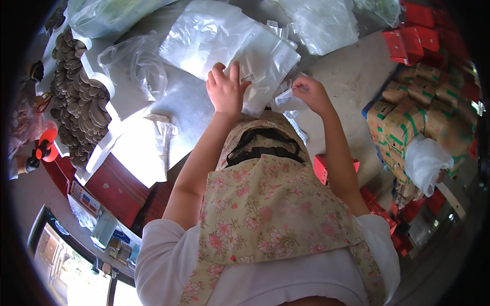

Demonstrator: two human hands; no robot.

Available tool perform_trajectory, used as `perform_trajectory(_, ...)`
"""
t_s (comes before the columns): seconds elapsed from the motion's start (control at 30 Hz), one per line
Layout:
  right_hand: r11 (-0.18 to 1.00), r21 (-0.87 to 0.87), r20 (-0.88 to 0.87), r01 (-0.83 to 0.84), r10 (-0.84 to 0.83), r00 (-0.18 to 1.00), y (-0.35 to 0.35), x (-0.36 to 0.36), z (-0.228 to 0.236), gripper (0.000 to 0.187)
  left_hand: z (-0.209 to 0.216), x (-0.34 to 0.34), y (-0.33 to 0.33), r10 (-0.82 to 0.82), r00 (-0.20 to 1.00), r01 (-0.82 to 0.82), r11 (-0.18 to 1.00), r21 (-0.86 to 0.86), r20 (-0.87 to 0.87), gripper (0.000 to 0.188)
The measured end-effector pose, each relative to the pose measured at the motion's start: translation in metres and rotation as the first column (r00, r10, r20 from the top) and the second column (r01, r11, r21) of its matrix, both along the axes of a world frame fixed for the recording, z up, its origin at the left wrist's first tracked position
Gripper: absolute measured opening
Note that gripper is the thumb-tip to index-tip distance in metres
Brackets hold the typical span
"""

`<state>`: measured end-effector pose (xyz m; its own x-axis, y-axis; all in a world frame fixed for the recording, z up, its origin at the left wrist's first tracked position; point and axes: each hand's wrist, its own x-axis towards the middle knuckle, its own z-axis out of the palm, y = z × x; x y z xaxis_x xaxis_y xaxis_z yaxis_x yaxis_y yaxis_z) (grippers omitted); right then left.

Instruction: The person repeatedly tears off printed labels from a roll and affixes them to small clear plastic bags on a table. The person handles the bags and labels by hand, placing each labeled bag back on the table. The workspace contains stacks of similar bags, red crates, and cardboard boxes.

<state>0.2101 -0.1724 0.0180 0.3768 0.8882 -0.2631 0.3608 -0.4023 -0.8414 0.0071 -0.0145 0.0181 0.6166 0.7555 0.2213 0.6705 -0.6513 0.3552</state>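
Fingers of the left hand are spread and slightly bent, the thumb apart to the right, over a stack of clear plastic bags; whether they press on it, I cannot tell. Fingers of the right hand are drawn together with the thumb, pinching the edge of a labelled clear plastic piece just right of the stack.

The stack lies on a grey table, beyond the floral apron. Left of it on the table is a crumpled clear bag; nearer lies a folded plastic packet. Further left, a white foam box holds many grey-brown mushrooms. Another pile of clear bags lies far and right of the stack.

Well to the right stand brown cartons with green tape, a white plastic bag against their near side, and red crates beyond.
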Motion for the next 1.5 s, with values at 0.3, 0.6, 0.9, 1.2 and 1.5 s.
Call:
perform_trajectory(0.3, 0.994, -0.104, -0.092, 0.015, -0.025, 0.995, 0.016, 0.002, 0.052, 0.009, -0.028, -0.011, -0.021, -0.180, 0.973, 0.217, 0.924, -0.316, 0.142, 0.015)
perform_trajectory(0.6, 0.933, 0.001, -0.358, -0.359, 0.336, 0.871, 0.074, -0.025, 0.031, 0.012, 0.000, -0.042, 0.036, 0.254, 0.945, -0.006, 0.645, -0.764, 0.207, 0.015)
perform_trajectory(0.9, 0.988, -0.152, 0.303, -0.027, 0.073, 0.950, 0.090, -0.051, -0.033, 0.014, 0.017, -0.015, 0.001, 0.052, 0.907, 0.130, 0.909, -0.395, 0.418, 0.013)
perform_trajectory(1.2, 0.900, -0.435, 0.415, 0.007, 0.194, 0.889, 0.076, -0.038, -0.021, 0.025, -0.033, -0.009, -0.024, -0.138, 0.975, 0.190, 0.923, -0.336, 0.172, 0.013)
perform_trajectory(1.5, 0.995, 0.081, -0.044, -0.056, 0.060, 0.997, -0.009, 0.021, 0.015, 0.013, -0.023, -0.011, -0.031, -0.226, 0.966, 0.247, 0.948, -0.198, 0.126, 0.013)
